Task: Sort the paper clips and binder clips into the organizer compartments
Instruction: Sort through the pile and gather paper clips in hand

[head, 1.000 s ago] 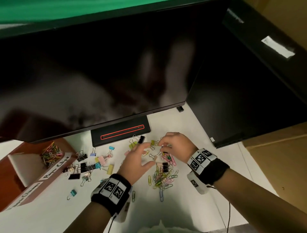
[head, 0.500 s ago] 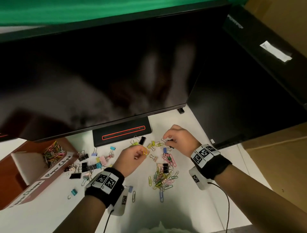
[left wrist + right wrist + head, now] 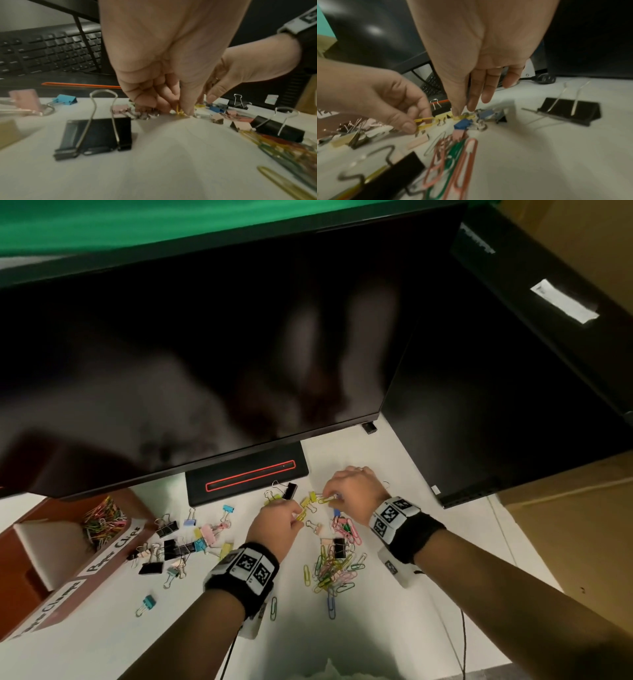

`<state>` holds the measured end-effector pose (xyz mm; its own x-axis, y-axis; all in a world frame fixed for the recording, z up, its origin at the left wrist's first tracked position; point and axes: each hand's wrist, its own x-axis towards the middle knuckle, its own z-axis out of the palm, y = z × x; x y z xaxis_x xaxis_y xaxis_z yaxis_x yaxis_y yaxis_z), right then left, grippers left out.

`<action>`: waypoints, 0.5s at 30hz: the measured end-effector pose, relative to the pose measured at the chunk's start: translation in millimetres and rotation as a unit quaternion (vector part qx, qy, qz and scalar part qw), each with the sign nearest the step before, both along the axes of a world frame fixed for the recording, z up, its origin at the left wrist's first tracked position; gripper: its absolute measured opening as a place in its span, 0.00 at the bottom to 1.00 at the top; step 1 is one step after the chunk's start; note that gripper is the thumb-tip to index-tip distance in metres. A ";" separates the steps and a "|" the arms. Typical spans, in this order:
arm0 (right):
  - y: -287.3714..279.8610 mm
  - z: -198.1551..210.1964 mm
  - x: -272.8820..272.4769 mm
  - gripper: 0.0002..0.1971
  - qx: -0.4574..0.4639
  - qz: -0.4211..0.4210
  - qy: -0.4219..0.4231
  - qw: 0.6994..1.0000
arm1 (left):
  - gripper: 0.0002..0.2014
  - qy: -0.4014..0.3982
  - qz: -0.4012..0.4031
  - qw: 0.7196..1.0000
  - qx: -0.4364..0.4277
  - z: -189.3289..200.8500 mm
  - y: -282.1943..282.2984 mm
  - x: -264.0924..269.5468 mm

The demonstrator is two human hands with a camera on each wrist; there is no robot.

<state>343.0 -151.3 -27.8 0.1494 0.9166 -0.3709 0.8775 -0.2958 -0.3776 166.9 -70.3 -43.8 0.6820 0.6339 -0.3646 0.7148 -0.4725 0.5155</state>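
Loose coloured paper clips and binder clips lie scattered on the white desk. My left hand pinches a yellow paper clip between thumb and fingers, low over the desk; the left wrist view shows the left hand from behind. Just right of it, my right hand pinches another yellow paper clip with thumb and forefinger, its other fingers straight. The right hand stands over a blue binder clip. The brown organizer sits far left with paper clips in one compartment.
A large dark monitor overhangs the desk, its black base with a red line just beyond my hands. A second dark screen stands at the right. Large black binder clips lie near my left wrist. A keyboard sits behind.
My left hand's fingers, spread a second ago, have curled into a pinch on a yellow clip. My right hand has shifted a little away from me, toward the monitor base.
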 end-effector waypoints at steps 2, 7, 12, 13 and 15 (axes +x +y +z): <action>7.7 -3.6 -5.8 0.11 -0.025 0.010 -0.019 0.999 | 0.09 0.012 -0.013 1.000 0.024 -2.5 -1.0 3.6; 13.7 -5.8 -9.3 0.10 -0.033 0.002 -0.015 0.999 | 0.07 0.027 -0.050 0.997 0.050 -6.4 -2.1 5.5; 15.8 -3.8 -10.7 0.11 -0.040 0.024 -0.021 0.999 | 0.05 0.035 -0.094 0.993 0.062 -12.7 1.3 3.5; 14.1 -3.5 -11.2 0.10 -0.034 0.030 -0.021 0.999 | 0.06 0.041 -0.102 0.992 0.066 -13.1 1.6 2.9; 8.3 -3.1 -10.4 0.09 -0.011 0.030 -0.005 0.999 | 0.07 0.048 -0.117 0.989 0.076 -12.0 2.4 1.9</action>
